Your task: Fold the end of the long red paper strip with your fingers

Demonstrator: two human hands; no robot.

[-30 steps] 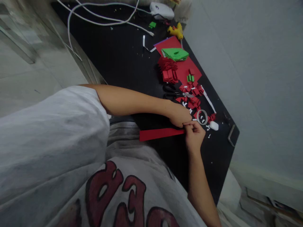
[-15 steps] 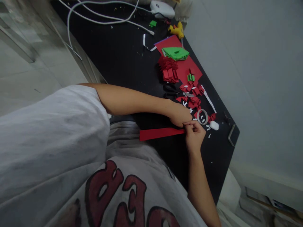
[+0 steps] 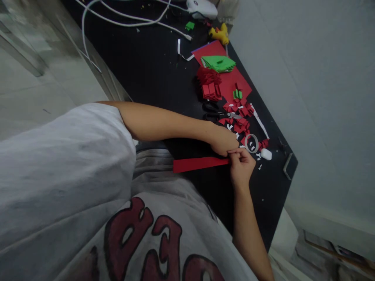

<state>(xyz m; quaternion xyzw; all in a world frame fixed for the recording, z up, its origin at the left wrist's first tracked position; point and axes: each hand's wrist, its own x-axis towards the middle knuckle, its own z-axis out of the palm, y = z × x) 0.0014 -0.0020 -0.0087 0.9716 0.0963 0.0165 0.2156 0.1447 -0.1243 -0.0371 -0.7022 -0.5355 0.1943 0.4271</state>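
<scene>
A long red paper strip runs from the shirt front, over the table's near edge, to my two hands. My right hand is closed, with thumb and fingers pinching the strip's far end. My left hand is curled against it at that same end; its fingertips are mostly hidden behind the back of the hand. Just beyond the hands are a roll of clear tape, small white paper bits and folded red paper pieces. Black-handled scissors lie close to my left hand.
On the black table are a stack of folded red pieces, folded green paper, red sheets and a yellow glue gun. A white cable, a white case and a phone lie farther out.
Both hands keep their hold at the strip's end with hardly any motion. The whole view has shifted very slightly.
</scene>
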